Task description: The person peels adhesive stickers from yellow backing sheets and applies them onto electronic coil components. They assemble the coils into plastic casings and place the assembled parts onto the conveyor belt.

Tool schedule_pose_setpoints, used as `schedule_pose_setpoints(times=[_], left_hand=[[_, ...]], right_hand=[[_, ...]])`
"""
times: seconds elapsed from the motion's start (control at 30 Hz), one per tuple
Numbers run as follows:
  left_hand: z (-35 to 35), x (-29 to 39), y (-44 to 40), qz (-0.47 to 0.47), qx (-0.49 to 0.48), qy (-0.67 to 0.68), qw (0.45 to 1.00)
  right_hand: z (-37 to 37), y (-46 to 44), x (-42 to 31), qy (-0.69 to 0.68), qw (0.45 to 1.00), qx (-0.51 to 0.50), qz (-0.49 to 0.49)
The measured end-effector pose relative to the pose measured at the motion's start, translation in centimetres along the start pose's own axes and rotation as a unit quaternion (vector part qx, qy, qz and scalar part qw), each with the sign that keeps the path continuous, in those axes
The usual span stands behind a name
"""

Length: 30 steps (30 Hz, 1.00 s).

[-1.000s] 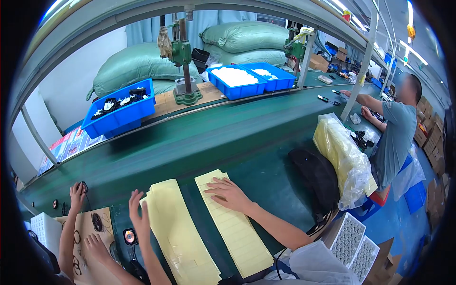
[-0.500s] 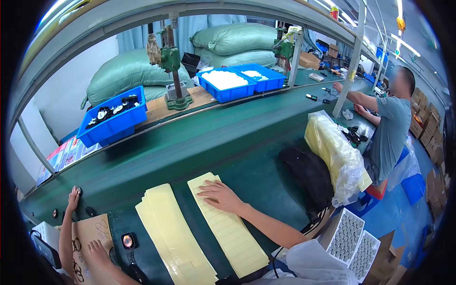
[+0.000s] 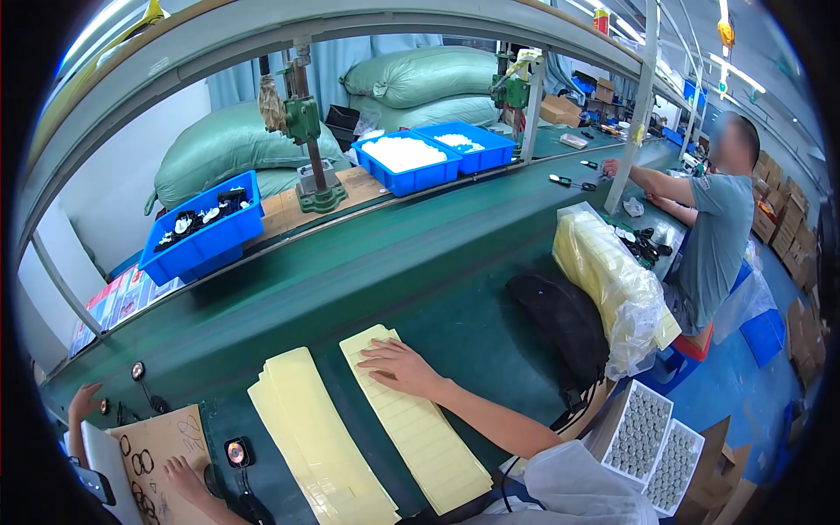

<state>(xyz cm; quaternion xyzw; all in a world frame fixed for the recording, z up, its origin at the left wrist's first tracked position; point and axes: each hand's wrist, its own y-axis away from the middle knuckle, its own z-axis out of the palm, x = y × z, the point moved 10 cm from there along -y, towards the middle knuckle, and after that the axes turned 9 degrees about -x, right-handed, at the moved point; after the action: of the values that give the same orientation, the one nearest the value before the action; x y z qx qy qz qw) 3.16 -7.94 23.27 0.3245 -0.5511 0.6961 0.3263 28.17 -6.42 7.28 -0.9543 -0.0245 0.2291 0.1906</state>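
My right hand (image 3: pixel 398 366) lies flat, fingers spread, on the upper part of a stack of pale yellow sheets (image 3: pixel 430 446) with crosswise lines. Left of it is a second pile of yellow sheets (image 3: pixel 308 420), overlapping unevenly. At the lower left, my left hand (image 3: pixel 182 479) rests on a piece of cardboard (image 3: pixel 186 426) with its fingers apart, holding nothing visible. Several black rings (image 3: pixel 141 461) lie on that cardboard. Just right of it is a small black square device with a copper coil (image 3: pixel 236 451) and a cable.
Another person's hand (image 3: pixel 84 400) is at the far left, near a white box. A black bag (image 3: pixel 560 319) and plastic-wrapped yellow sheets (image 3: pixel 604 271) lie to the right. Blue bins (image 3: pixel 206 229) stand along the back. A co-worker (image 3: pixel 726 227) sits at right.
The other person's hand at far left has drawn left and down, away from a small round coil device. My hands stay nearly in place; the view has shifted slightly.
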Motion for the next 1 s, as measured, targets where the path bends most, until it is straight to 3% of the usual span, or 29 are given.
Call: schedule_pose_setpoints(times=[0.23,0.37,0.53,0.73,1.0], left_hand=[[0.4,-1.0,1.5,-0.017,0.019,0.0,1.0],[-0.4,-2.0,3.2,-0.034,0.089,-0.034,0.995],[-8.3,-3.8,-1.2,-0.077,0.287,-0.225,0.928],[-14.6,-9.3,-1.6,0.002,0.379,-0.459,0.804],[-16.4,-12.3,1.5,-0.032,0.407,-0.419,0.811]], right_hand=[[0.0,0.0,-0.1,0.004,1.0,0.0,-0.001],[-0.1,0.0,-0.2,0.002,1.0,0.009,-0.004],[-0.2,-0.1,-0.2,0.005,1.0,0.007,-0.009],[0.2,-0.1,0.0,0.02,1.0,-0.016,0.01],[0.0,-0.2,0.3,-0.003,1.0,-0.001,0.012]])
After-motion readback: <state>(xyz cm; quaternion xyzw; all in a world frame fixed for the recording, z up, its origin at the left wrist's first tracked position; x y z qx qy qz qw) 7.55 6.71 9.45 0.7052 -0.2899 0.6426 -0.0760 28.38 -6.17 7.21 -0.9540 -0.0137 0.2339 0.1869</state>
